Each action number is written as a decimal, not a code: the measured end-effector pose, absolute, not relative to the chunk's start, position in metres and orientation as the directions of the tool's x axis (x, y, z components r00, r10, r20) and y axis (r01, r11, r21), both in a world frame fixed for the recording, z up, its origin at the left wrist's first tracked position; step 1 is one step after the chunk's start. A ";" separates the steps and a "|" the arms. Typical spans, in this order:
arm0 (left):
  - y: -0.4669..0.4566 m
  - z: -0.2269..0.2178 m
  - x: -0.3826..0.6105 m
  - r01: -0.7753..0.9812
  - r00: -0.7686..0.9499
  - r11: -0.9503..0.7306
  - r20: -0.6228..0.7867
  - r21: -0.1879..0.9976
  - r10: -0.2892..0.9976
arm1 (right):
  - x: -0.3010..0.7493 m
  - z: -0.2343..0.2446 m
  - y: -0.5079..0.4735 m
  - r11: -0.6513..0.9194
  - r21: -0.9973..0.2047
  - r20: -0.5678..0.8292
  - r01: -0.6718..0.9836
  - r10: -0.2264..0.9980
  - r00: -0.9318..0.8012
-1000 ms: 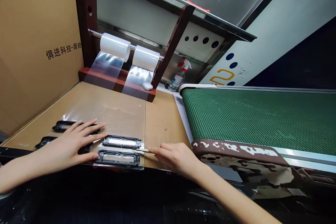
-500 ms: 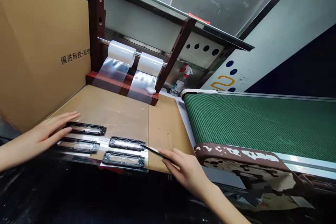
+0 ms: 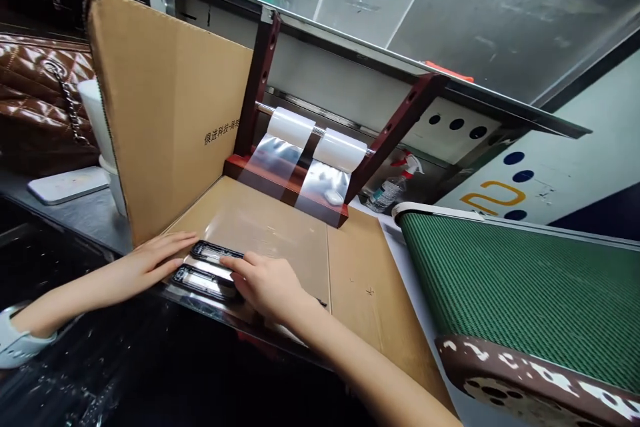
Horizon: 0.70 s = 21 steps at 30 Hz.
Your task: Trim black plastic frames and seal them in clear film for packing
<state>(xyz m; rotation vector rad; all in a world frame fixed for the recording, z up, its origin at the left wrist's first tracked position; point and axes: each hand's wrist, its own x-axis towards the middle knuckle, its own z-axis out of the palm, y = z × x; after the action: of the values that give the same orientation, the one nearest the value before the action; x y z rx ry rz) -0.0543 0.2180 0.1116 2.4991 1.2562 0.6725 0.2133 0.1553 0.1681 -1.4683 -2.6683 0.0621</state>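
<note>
My left hand [image 3: 145, 265] lies with its fingers stretched out, fingertips at the left ends of two narrow black plastic frames with long clear windows. The upper black frame [image 3: 213, 252] and the lower black frame [image 3: 203, 282] rest side by side on a glossy clear sheet [image 3: 280, 213] over cardboard. Over their right ends my right hand [image 3: 270, 283] is curled, index fingertip on the upper frame. Whatever its fingers pinch is hidden. A small dark tip [image 3: 323, 302] shows right of that hand; I cannot tell what it belongs to.
Behind stands a dark red rack [image 3: 287, 193] with two rolls of clear film [image 3: 343, 149]. A cardboard panel [image 3: 170, 107] rises at left, with a white phone-like slab [image 3: 70, 185] beyond. On the right are a spray bottle [image 3: 390, 190] and a green conveyor belt [image 3: 520, 293].
The view has swung left. My right hand has moved from the right-hand frames to the left-hand pair, and the thin black tool it held no longer shows. My left hand stays beside the left-hand frames.
</note>
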 end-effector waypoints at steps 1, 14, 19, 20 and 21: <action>0.219 0.109 -0.055 0.674 0.533 -0.591 0.262 0.444 0.805 | 0.210 0.169 0.158 0.532 -0.070 0.040 0.844 0.847 -0.531; 0.221 0.097 -0.059 0.634 0.569 -0.567 0.179 0.526 0.803 | 0.205 0.178 0.173 0.601 -0.026 -0.050 0.799 0.797 -0.601; 0.222 0.097 -0.060 0.635 0.570 -0.571 0.183 0.520 0.801 | 0.221 0.179 0.168 0.606 -0.022 -0.027 0.795 0.795 -0.606; 0.222 0.097 -0.060 0.637 0.569 -0.570 0.183 0.519 0.802 | 0.225 0.178 0.167 0.604 -0.023 -0.023 0.796 0.796 -0.605; 0.222 0.096 -0.060 0.639 0.568 -0.569 0.181 0.517 0.803 | 0.229 0.178 0.165 0.602 -0.026 -0.018 0.798 0.798 -0.603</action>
<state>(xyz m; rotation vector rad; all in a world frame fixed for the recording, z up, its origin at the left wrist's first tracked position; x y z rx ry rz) -0.0603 0.2219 0.0962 2.4085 1.1675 0.5667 0.2291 0.1653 0.1775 -1.4021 -2.8160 0.0493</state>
